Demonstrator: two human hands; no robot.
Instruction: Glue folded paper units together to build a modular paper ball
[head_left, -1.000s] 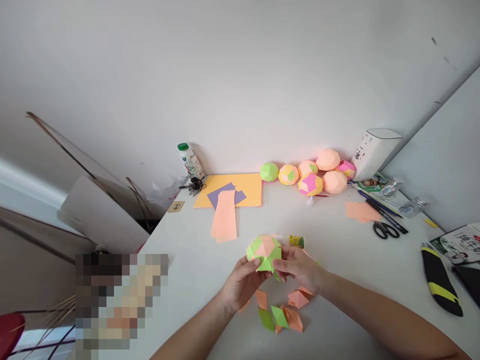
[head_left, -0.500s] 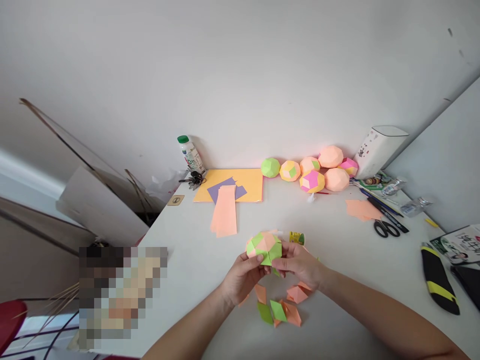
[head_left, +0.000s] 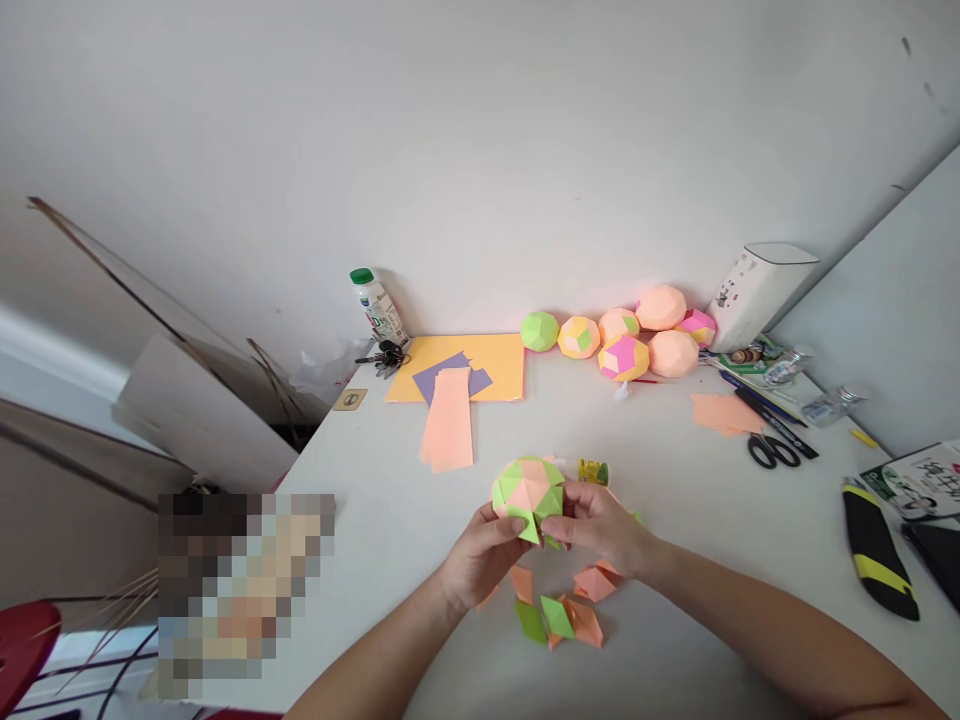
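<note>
A faceted paper ball (head_left: 530, 487) of green and peach folded pieces is held between both hands above the table. My left hand (head_left: 484, 550) grips its lower left, thumb on the front by a green flap that points downward. My right hand (head_left: 600, 525) pinches the lower right side, thumb and fingers close to the same flap. The fingers behind the ball are partly hidden. Below the hands lie loose folded paper pieces: green ones (head_left: 531, 621) and peach ones (head_left: 598, 580). Just behind the ball is a small yellow-labelled container (head_left: 593, 471).
Several finished paper balls (head_left: 660, 307) sit against the wall. Peach strips (head_left: 451, 425) rest on purple and yellow paper (head_left: 495, 362). At the right are scissors (head_left: 772, 451), a black marker (head_left: 776, 422) and a black-and-yellow case (head_left: 879, 550). A green-capped bottle (head_left: 379, 305) stands at the back left.
The green flap at the front of the ball now sticks out downward between my thumbs, where the face lay flatter before. The ball has tilted slightly; both hands keep their hold.
</note>
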